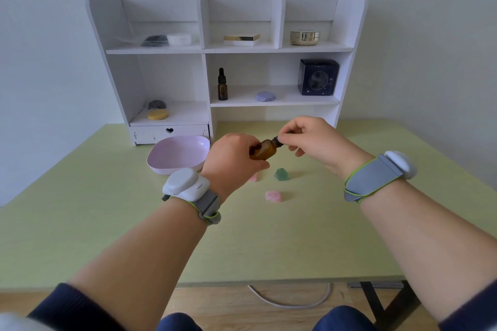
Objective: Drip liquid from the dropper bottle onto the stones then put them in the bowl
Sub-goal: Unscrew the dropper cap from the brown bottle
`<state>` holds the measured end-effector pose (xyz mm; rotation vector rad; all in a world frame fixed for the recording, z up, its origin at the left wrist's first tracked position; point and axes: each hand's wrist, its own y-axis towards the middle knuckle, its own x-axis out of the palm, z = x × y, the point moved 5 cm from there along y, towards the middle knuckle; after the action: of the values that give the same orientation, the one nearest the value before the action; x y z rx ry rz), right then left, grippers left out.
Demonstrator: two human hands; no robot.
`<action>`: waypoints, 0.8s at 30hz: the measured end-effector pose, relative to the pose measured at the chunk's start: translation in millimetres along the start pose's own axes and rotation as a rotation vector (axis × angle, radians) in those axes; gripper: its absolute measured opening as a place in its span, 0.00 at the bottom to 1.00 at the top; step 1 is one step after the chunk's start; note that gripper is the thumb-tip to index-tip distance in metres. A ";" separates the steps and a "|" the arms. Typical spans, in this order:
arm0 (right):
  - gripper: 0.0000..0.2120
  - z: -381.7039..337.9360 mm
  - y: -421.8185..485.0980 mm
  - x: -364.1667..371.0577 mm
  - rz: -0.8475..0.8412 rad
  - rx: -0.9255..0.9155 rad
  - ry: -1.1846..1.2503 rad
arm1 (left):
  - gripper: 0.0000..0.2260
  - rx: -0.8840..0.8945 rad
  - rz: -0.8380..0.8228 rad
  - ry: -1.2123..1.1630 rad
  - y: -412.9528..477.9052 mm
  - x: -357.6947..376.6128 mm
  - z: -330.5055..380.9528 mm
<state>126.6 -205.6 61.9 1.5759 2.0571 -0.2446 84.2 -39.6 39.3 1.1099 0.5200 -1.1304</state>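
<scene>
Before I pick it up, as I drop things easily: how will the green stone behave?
The green stone looks rigid and faceted, so it probably won't roll. Its angled, smooth-looking faces may be slippery to pinch. Being small, it is likely light.

Both forearms reach forward and converge at mid-scene, bare up to dark sleeves [67, 301] near the elbows, with a grey band [204, 203] on each wrist. The left hand [234, 161], its back to the camera, curls round a dropper bottle [265, 150] tilted to the right. The right hand [314, 140] pinches the cap [278, 140] between thumb and fingertips.
</scene>
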 end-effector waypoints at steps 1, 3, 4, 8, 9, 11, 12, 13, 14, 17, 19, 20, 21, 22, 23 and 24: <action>0.04 0.2 0.0 0.3 -0.020 -0.013 0.028 | 0.08 -0.005 0.001 -0.002 -0.2 0.3 -0.6; 0.07 2.1 0.5 0.5 -0.038 -0.015 0.074 | 0.08 -0.012 0.006 -0.007 -0.4 0.5 -1.0; 0.07 3.2 0.2 0.0 -0.024 -0.002 0.086 | 0.09 -0.013 0.010 -0.009 -0.4 0.7 -0.8; 0.17 9.2 0.7 -1.4 0.071 0.079 0.071 | 0.08 -0.004 0.023 -0.005 0.4 1.0 2.4; 0.18 9.7 0.9 -1.3 0.082 0.074 0.066 | 0.08 0.003 0.027 -0.002 0.7 1.1 3.2; 0.13 8.7 1.2 -1.0 0.086 0.042 0.102 | 0.09 0.009 0.032 0.004 1.2 1.4 3.9; 0.10 7.8 1.1 -0.8 0.076 0.026 0.138 | 0.09 0.004 0.033 0.003 1.3 1.5 3.5; 0.06 7.2 1.0 -0.7 0.060 0.016 0.179 | 0.09 -0.004 0.030 -0.001 1.3 1.5 2.9; 0.04 7.2 0.8 -0.6 0.041 0.013 0.220 | 0.09 -0.015 0.026 -0.010 1.0 1.5 2.1; 0.05 9.9 1.2 -0.6 0.026 0.021 0.313 | 0.09 -0.057 0.016 -0.069 -0.1 1.4 0.0; 0.08 10.6 1.4 -1.8 0.053 0.025 0.344 | 0.08 -0.072 0.012 -0.094 -0.7 0.1 1.0; 0.10 10.4 1.1 -3.0 0.074 0.023 0.342 | 0.08 -0.072 0.007 -0.098 -0.7 -0.3 2.4; 0.11 9.6 0.9 -3.8 0.096 0.016 0.331 | 0.08 -0.072 0.002 -0.102 -0.5 -0.8 3.5; 0.11 8.6 0.7 -4.4 0.117 0.006 0.315 | 0.08 -0.072 -0.001 -0.106 -0.1 -1.2 4.2; 0.10 7.3 0.6 -4.9 0.136 -0.006 0.299 | 0.09 -0.071 -0.001 -0.108 0.5 -1.7 4.8; 0.10 5.7 0.3 -5.7 0.155 -0.023 0.281 | 0.10 -0.070 0.002 -0.109 1.2 -2.0 5.5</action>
<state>129.6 -212.8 60.1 1.8322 2.1178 0.0612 83.4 -43.7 43.8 0.9827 0.4699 -1.1556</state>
